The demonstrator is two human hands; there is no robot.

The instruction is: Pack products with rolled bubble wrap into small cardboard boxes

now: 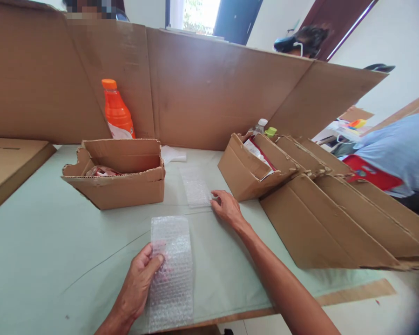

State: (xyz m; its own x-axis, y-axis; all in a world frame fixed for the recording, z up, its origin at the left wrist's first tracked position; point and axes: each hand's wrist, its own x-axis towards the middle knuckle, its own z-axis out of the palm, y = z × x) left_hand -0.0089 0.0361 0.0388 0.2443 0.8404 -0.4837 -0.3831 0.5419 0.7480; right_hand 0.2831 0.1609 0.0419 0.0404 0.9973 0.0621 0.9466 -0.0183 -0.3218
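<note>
My left hand (139, 279) holds the near sheet of bubble wrap (171, 274) by its left edge, thumb on top, fingers curled under it. Something pinkish shows faintly through the wrap beside the thumb. My right hand (226, 207) lies further out on the table, fingertips pinching the right edge of a second, smaller bubble wrap sheet (195, 188). Both sheets lie flat on the pale green table (56, 251).
An open cardboard box (118, 179) with a red-and-white packet inside stands left of centre, an orange bottle (117, 111) behind it. A second open box (251, 167) with bottles and long flattened flaps is at right. A cardboard wall runs behind; other people sit beyond it and at right.
</note>
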